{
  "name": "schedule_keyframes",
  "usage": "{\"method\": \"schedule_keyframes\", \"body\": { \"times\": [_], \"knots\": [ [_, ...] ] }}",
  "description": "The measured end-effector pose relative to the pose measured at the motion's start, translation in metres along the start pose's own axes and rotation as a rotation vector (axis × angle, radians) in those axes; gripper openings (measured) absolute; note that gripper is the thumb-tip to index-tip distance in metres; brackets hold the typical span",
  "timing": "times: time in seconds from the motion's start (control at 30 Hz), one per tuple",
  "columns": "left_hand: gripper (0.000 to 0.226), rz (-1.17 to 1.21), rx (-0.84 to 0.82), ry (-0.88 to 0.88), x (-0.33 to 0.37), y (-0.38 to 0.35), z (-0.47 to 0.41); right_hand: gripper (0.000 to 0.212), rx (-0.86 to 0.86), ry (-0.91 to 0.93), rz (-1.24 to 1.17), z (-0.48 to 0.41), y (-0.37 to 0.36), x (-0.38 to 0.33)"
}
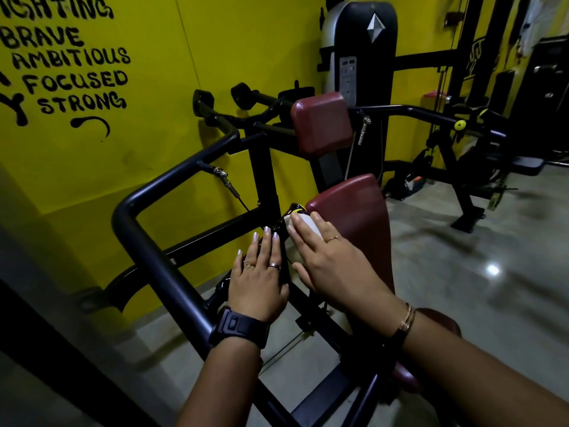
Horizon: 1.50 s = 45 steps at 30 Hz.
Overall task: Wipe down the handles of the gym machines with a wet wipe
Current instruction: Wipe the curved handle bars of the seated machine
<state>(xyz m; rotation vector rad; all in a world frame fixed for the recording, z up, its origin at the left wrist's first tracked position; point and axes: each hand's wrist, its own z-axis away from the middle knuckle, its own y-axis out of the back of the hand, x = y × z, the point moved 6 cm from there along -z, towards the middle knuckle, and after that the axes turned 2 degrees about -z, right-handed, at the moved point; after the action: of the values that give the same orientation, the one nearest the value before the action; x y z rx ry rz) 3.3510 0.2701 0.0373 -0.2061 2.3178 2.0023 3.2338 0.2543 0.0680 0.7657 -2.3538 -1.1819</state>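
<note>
The small white wet wipe (303, 224) is soft, thin and very light. It is damp, so it will bend around any shape and may slide a little on shiny metal. It can bunch up or tear if I rub too hard. I think the best place to hold it is the middle, with my fingers spread flat on top so that it stays open.

The wipe sits on the shiny black machine handle with a yellow ring (297, 208), right beside the dark red padded seat back (354, 217). The handle is hard and does not look like it will move, so I can push on it.

My right hand (332, 263) lies on top of the wipe. Its grip is wide, with the fingers almost straight, pressing the wipe down onto the handle. The thumb sticks out to the side and is not pinching it.

My left hand (258, 282) is just beside it. Its grip is wide too, with 4 straight fingers resting flat on a black part of the machine. It holds nothing.
</note>
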Motion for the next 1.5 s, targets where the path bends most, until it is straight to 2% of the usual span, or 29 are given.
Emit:
{"method": "schedule_keyframes", "body": {
  "times": [0.1,0.23,0.43,0.6,0.67,0.83,0.93,1.03,1.17,1.3,1.37,1.43,1.5],
  "knots": [
    [0.084,-0.009,0.007,-0.004,0.000,0.000,0.000,0.056,-0.001,0.053,0.066,0.018,-0.002,-0.005],
    [0.082,-0.001,0.021,-0.008,0.000,0.000,0.001,0.051,0.012,0.090,0.037,0.053,0.000,-0.009],
    [0.082,-0.007,0.021,-0.003,0.000,0.001,0.002,0.056,0.054,-0.094,-0.201,0.084,0.009,0.000],
    [0.082,-0.005,0.017,-0.002,0.000,0.001,0.002,0.061,-0.045,-0.224,-0.320,0.062,0.011,0.008],
    [0.082,0.000,0.017,-0.003,0.000,0.001,0.002,0.063,-0.031,-0.289,-0.451,0.048,0.015,0.015],
    [0.085,0.000,0.002,0.004,0.000,-0.001,0.002,0.041,0.067,-0.412,-0.692,0.014,0.028,0.026],
    [0.085,0.011,0.010,0.001,-0.001,-0.001,0.001,0.035,0.092,-0.355,-0.682,-0.004,0.028,0.021],
    [0.085,0.017,0.021,0.002,-0.001,-0.001,0.001,0.034,0.170,-0.198,-0.451,-0.011,0.027,0.010],
    [0.082,0.024,0.026,0.003,-0.002,-0.002,0.000,0.045,0.131,-0.006,-0.249,-0.001,0.015,-0.001],
    [0.081,0.039,0.030,0.002,-0.001,0.000,0.001,0.048,0.137,0.023,-0.257,0.023,0.023,-0.001],
    [0.082,0.040,0.030,0.000,-0.001,0.001,0.002,0.041,0.124,-0.001,-0.300,0.041,0.023,0.003],
    [0.083,0.029,0.026,-0.004,0.000,0.001,0.001,0.051,0.124,-0.069,-0.435,0.058,0.019,0.014],
    [0.083,0.025,0.019,-0.007,0.000,0.000,0.001,0.050,0.156,-0.167,-0.578,0.070,0.021,0.023]
  ]
}}
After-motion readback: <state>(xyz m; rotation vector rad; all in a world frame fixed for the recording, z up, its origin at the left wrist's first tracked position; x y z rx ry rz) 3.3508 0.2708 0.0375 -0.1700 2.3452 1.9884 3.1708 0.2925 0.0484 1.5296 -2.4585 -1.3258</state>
